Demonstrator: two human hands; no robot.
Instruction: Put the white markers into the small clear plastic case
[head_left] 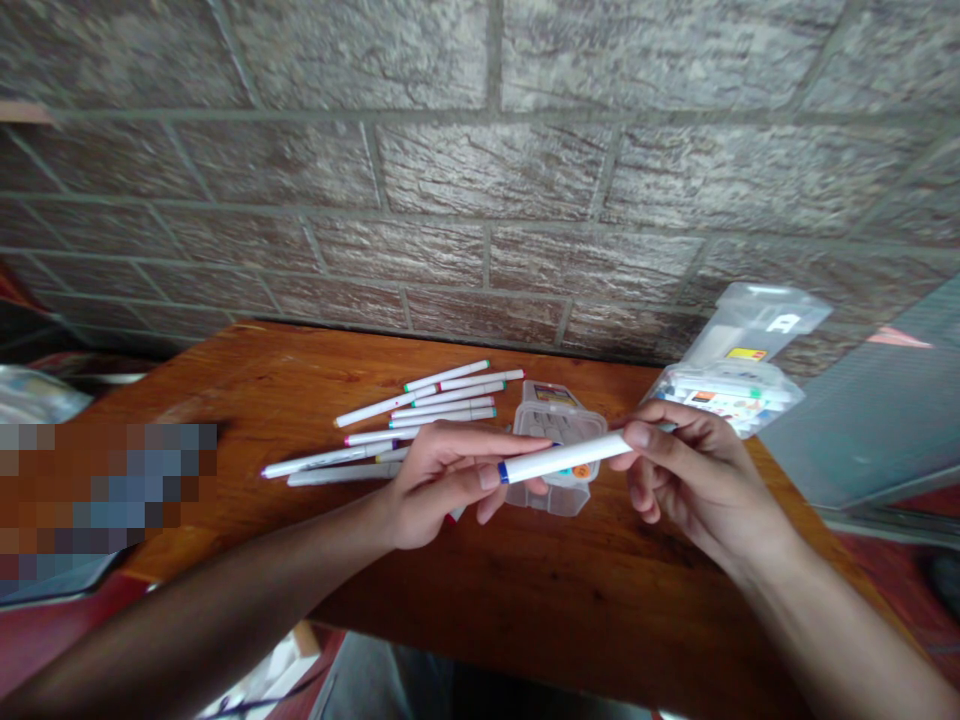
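Note:
A white marker with a blue end is held nearly level above the table, between my two hands. The fingers of my left hand pinch it at the blue end. At its other end, my right hand grips it between thumb and fingers. Behind it, a small clear plastic case lies open on the table, partly hidden by the marker and my left hand. Several white markers with coloured ends lie loosely to the left of that case, some of them partly covered by my left hand.
The wooden table stands against a stone-block wall. A larger clear case with its lid raised stands at the right back, with markers inside. A blurred-out patch covers the left side.

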